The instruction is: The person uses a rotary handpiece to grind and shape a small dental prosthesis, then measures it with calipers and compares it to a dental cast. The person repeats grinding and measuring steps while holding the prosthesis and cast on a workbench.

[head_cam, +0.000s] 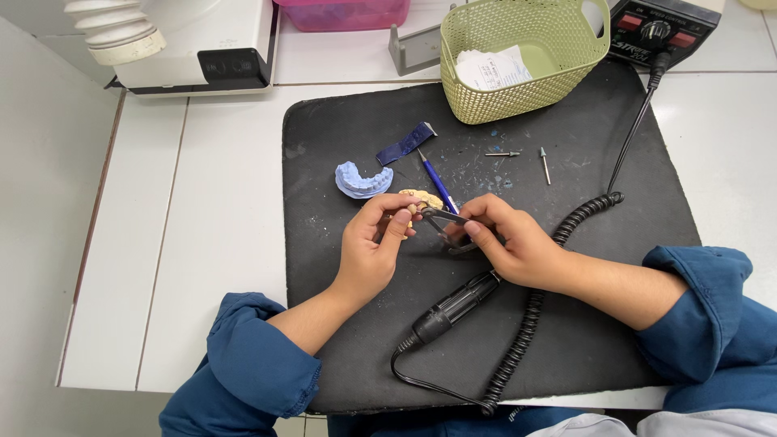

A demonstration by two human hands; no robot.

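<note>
My left hand (pixel 374 247) pinches a small tooth-coloured piece between thumb and fingertips over a black mat (pixel 566 324). My right hand (pixel 510 243) holds a dark metal caliper-like tool (pixel 443 222) whose tips meet that piece. A tan dental cast (pixel 422 197) lies just behind my fingers. Left of it lies a pale blue dental cast (pixel 362 180). A blue pen (pixel 438 182) and a dark blue strip (pixel 405 143) lie behind. A black motor handpiece (pixel 455 306) rests under my right wrist.
A green mesh basket (pixel 526 89) with paper slips stands at the mat's far edge. A coiled black cable (pixel 534 299) runs to a control box (pixel 664 28). Two small burs (pixel 544 164) lie on the mat. A white machine (pixel 194 40) stands far left.
</note>
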